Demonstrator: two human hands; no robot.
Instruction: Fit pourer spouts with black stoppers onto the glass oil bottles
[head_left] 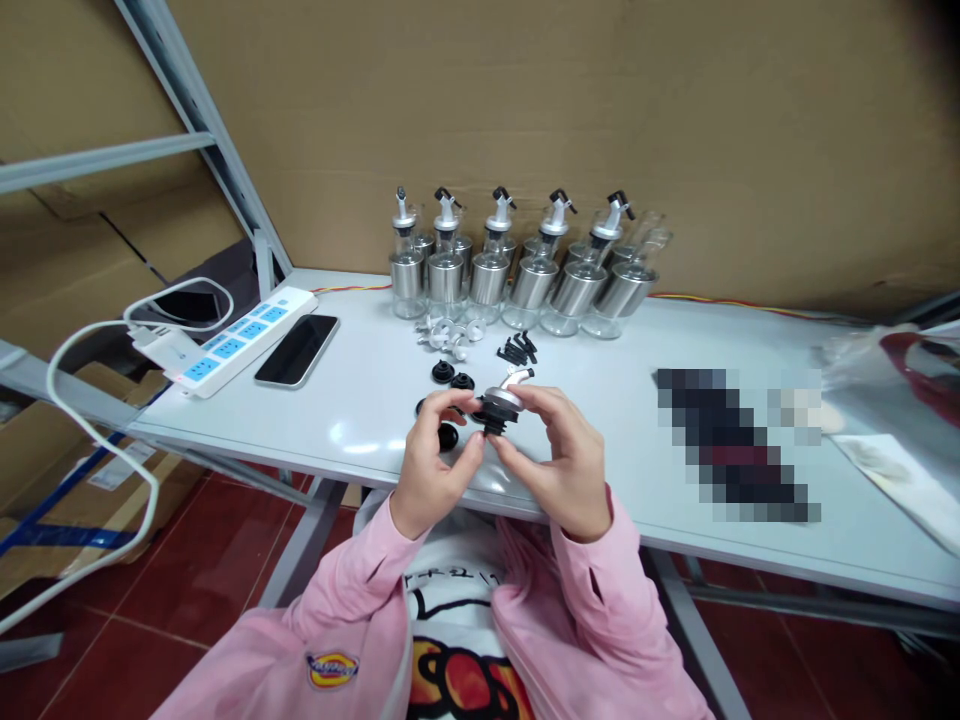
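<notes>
Between my two hands, above the table's front edge, is a bottle pourer (498, 408) with a silver spout on top and a black ribbed stopper below. My left hand (441, 455) pinches its black part from the left. From the right, my right hand (559, 450) grips it with thumb and fingers. Several black stoppers (443, 371) lie just behind and beside my left hand, some partly hidden by it. Silver spout pieces (451, 336) form a loose pile farther back. Small black flip caps (517, 348) lie to the right of that pile.
Two rows of glass bottles with steel sleeves (489, 280) stand at the back; several front ones carry pourers. At left are a power strip (240, 345) and a phone (298, 350). A blurred dark item (727, 440) and a plastic bag (877, 370) lie at right.
</notes>
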